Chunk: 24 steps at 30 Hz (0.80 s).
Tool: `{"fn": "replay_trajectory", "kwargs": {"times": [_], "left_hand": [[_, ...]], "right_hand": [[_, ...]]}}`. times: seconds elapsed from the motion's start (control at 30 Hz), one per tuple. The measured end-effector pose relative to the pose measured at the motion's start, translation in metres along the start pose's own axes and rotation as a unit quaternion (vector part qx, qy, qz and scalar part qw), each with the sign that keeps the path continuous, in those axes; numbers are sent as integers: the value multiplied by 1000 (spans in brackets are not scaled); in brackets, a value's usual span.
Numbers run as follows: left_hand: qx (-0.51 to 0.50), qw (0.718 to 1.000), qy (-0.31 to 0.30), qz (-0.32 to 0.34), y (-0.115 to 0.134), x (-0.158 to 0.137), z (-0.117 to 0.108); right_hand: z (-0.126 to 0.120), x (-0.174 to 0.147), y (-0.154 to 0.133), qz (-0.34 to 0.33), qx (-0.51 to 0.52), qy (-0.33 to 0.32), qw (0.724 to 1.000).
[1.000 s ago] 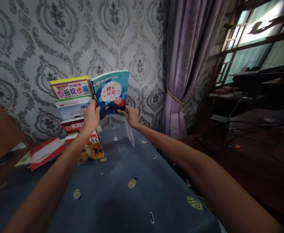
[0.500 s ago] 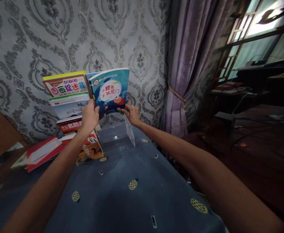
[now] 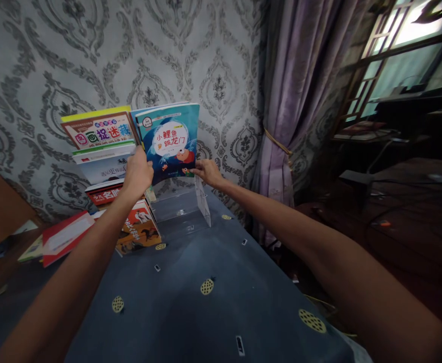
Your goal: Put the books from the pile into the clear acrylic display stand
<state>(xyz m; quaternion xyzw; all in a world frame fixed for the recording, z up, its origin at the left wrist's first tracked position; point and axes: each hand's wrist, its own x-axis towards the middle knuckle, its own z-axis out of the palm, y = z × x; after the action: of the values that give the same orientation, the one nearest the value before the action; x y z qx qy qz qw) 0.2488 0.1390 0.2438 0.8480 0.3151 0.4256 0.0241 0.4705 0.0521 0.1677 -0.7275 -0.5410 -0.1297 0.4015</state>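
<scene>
A blue picture book (image 3: 170, 143) with a red fish on its cover stands upright at the top tier of a clear acrylic book rack (image 3: 179, 204). My left hand (image 3: 139, 171) is closed on its lower left edge, fingertips partly hidden. At the lower right corner, my right hand (image 3: 207, 171) pinches the book between thumb and fingers. Another book's blue edge shows just behind it. Left of it, the rack's other column holds a yellow-topped book (image 3: 100, 131), a pale blue book (image 3: 105, 164), a red book (image 3: 102, 195) and an orange book (image 3: 139, 229).
A red book (image 3: 67, 237) lies flat on the left of the blue pineapple-print tablecloth (image 3: 175, 312). Behind the rack is a patterned wall (image 3: 221, 60). A tied purple curtain (image 3: 281, 131) hangs to the right, beside a dark table with cables (image 3: 405, 201).
The blue picture book has moved slightly left and back, and sits straighter against the book behind. Both hands still hold it. The view has shifted a little.
</scene>
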Motion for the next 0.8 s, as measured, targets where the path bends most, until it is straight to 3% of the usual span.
{"fn": "replay_trajectory", "kwargs": {"times": [0.13,0.23,0.37,0.47,0.6,0.8], "left_hand": [[9,999,33,0,0,6,1],[3,1000,25,6,0,7,1],[-20,998,37,56,2,4,-4],[-16,993,66,98,8,4,-12],[7,990,96,104,19,8,-27],[37,992,76,97,26,20,-45]], "right_hand": [[-5,3,0,-6,-19,-14,1000],[-6,4,0,-10,-31,-21,999],[-8,7,2,-13,-38,-34,999],[-8,9,4,-13,-38,-39,998],[-7,12,5,-18,-34,-39,998],[-7,13,4,-36,-26,-38,998]]}}
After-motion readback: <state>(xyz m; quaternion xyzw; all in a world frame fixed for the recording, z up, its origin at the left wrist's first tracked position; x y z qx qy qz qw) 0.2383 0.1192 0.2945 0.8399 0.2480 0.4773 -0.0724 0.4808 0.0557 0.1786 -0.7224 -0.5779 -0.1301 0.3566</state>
